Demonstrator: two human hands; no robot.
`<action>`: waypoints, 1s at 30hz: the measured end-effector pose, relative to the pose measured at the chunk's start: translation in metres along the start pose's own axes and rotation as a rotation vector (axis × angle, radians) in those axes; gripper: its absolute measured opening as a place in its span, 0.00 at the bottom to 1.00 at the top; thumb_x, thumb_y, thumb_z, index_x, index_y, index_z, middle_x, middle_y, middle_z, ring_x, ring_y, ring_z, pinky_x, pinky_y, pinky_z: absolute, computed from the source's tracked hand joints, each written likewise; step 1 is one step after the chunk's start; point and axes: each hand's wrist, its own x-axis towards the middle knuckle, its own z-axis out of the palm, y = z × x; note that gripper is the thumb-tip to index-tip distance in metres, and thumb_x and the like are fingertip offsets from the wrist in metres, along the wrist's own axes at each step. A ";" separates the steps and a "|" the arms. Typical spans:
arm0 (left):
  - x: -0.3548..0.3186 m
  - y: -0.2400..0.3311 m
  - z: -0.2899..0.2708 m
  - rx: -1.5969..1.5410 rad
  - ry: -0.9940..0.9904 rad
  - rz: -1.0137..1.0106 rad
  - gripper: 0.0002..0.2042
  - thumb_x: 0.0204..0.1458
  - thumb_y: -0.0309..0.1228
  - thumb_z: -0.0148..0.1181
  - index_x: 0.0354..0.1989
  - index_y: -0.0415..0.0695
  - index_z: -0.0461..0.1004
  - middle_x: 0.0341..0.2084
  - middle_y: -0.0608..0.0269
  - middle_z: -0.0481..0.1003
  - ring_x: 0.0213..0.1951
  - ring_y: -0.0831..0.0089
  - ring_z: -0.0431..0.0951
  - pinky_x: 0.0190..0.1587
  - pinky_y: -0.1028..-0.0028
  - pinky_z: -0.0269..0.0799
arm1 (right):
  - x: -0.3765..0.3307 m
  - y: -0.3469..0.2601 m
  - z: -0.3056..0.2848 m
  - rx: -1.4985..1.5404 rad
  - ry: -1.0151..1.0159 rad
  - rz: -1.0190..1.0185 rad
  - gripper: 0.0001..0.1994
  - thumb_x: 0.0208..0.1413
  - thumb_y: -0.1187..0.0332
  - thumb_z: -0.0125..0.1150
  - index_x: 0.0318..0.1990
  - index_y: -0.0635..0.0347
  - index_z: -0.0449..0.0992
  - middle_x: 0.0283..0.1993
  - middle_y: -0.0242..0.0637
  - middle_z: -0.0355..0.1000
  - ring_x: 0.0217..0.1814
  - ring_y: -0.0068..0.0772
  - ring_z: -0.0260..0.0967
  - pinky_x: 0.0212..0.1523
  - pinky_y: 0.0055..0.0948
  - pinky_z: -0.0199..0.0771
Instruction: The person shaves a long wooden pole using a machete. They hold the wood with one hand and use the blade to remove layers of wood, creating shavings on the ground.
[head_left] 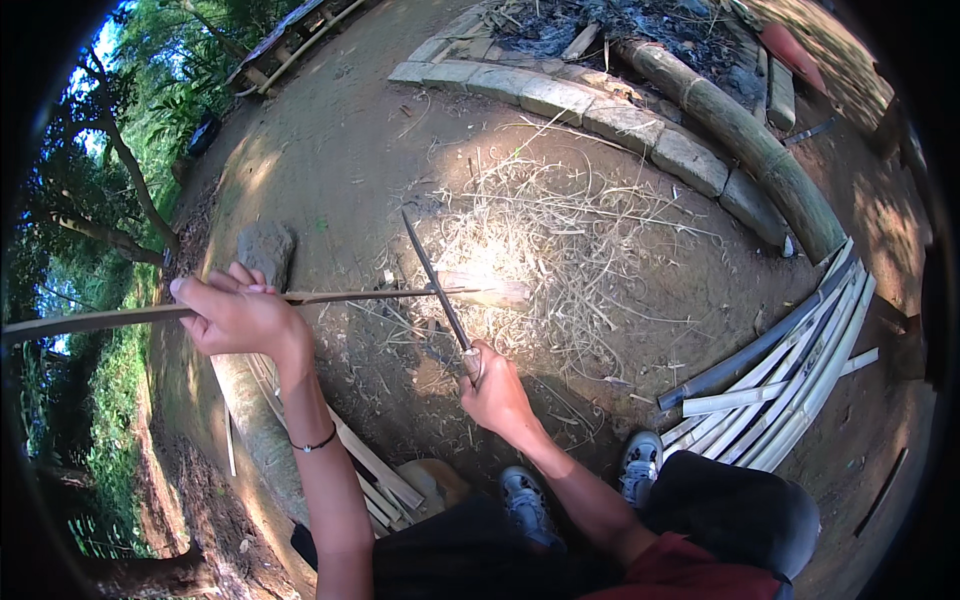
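My left hand (243, 312) is closed around a long, narrow bamboo strip (95, 321), which runs from the left edge of the picture past the hand toward the middle. My right hand (503, 397) grips the wooden handle of a long knife (424, 262), its dark blade pointing up and away. The blade crosses the strip near the strip's right end; whether the two touch, I cannot tell. Under that end, in bright sunlight, a pale piece of wood (495, 290) lies among the shavings.
Thin curled shavings (575, 240) cover the ground ahead. Split bamboo pieces (790, 370) lie stacked at my right, and more pale strips (375, 465) by my left forearm. A stone border (555, 97) and a thick bamboo pole (740, 135) edge an ash heap (560, 28). A rock (266, 252) sits beyond my left hand.
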 end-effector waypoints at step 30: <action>0.000 -0.004 -0.004 0.036 0.041 0.052 0.17 0.57 0.29 0.46 0.19 0.50 0.47 0.08 0.69 0.48 0.12 0.79 0.46 0.16 0.75 0.42 | -0.011 -0.019 0.007 0.065 -0.059 0.013 0.12 0.49 0.81 0.55 0.43 0.73 0.68 0.22 0.60 0.71 0.29 0.64 0.75 0.31 0.50 0.74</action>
